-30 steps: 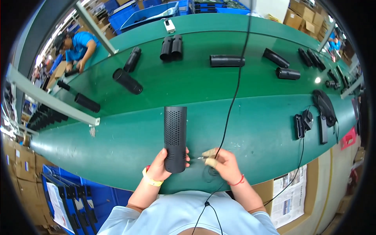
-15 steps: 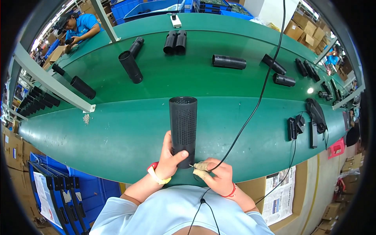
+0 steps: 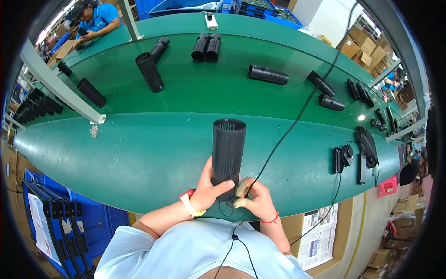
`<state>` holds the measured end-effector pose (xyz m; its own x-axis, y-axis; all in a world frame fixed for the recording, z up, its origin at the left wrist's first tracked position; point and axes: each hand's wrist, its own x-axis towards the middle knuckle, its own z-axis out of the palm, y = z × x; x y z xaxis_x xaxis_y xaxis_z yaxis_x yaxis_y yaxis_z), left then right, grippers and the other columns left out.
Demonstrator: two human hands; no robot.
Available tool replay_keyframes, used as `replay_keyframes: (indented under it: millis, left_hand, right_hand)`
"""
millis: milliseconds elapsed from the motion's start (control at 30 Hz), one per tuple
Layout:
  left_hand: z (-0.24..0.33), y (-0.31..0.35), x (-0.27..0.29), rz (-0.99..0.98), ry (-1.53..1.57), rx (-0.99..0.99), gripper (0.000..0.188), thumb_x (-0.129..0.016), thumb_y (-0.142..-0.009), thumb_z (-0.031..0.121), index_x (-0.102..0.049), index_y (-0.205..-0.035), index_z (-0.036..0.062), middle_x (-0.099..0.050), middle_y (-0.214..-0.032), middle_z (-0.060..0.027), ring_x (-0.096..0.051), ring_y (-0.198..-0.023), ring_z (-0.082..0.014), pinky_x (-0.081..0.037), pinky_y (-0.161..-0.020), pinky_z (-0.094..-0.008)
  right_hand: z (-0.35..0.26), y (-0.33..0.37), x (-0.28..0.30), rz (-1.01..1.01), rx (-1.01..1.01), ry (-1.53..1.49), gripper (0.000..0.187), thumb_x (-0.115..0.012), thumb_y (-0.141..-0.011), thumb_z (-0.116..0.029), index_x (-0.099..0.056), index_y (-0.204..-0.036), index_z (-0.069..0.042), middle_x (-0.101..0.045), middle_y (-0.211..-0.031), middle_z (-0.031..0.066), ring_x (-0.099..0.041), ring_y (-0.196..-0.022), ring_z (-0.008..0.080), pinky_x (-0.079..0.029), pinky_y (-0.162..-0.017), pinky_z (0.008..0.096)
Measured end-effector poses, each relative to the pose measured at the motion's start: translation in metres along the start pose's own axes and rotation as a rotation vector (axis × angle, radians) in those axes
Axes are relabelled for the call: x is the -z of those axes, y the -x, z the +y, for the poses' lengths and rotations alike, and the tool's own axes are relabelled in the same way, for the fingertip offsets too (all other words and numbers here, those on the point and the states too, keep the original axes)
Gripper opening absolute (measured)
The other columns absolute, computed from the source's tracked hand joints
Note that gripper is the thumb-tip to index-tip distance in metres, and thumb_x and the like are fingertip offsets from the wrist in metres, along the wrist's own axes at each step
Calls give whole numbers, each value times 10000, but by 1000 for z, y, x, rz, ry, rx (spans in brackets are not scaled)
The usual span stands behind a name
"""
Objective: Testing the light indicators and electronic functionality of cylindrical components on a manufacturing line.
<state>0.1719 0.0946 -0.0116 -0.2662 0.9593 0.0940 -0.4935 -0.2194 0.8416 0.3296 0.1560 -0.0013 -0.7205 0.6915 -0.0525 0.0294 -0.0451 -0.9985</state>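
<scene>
The black perforated cylinder [image 3: 227, 153] stands nearly upright at the near edge of the green workbench [image 3: 139, 153], above which we hold it. Our left hand [image 3: 211, 188] is wrapped around its lower part, thumb across the front. Our right hand [image 3: 254, 200], fingers closed, pinches the black cable [image 3: 297, 116] against the cylinder's bottom end, wrist bent inward.

The bottom end of the perforated black cylinder [image 3: 227, 151] is hidden behind the left hand [image 3: 211, 188] and right hand [image 3: 253, 200], so the right grip's contents cannot be made out. The black cable [image 3: 297, 116] runs out past the top edge. Far-right bench [image 3: 139, 153] items blur together.
</scene>
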Motion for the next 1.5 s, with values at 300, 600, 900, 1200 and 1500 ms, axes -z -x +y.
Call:
replay_keyframes:
  millis: [300, 600, 900, 1200, 1500]
  left_hand:
    - [2, -10, -6, 75, 89, 125, 477, -538, -827, 90, -313, -1244, 35, -512, -1051, -123, -563, -889, -209, -455, -794, -319]
    - [-1, -10, -17, 33, 32, 128, 504, -547, -825, 89, -291, -1256, 35, -510, -1052, -124, -558, -912, -214, -444, -815, -328]
    - [0, -4, -20, 24, -37, 64, 532, -556, -799, 143, -304, -1261, 62, -479, -1157, -163, -560, -958, -279, -463, -808, -366]
    - [3, -3, -22, 19, 28, -45, 639, -626, -720, 48, -296, -1267, 61, -479, -1157, -159, -542, -986, -261, -443, -843, -362]
    - [5, -4, -21, 11, 83, -55, 672, -706, -641, 90, -369, -1222, 43, -475, -1163, -169, -532, -986, -284, -446, -846, -385]
  right_hand:
    - [4, 6, 35, 73, 165, 615, 76, -642, -710, 12, -580, -753, 5, -560, -729, 46, -489, -624, 136, -394, -577, 208]
    - [-22, 13, 26, 116, -34, -8, 124, -648, -688, 42, -600, -799, 16, -569, -796, 65, -498, -711, 133, -396, -640, 197]
    - [-36, 9, -2, 216, -8, -345, 119, -649, -683, 65, -609, -790, 31, -576, -770, 73, -506, -685, 132, -404, -647, 207]
    - [-28, 15, 4, 268, 223, 10, 122, -665, -668, 49, -614, -778, 37, -580, -774, 89, -511, -670, 151, -415, -630, 219]
    - [-30, 13, 0, 365, 394, 174, 138, -681, -643, 34, -620, -767, 40, -581, -772, 91, -509, -645, 165, -419, -600, 230]
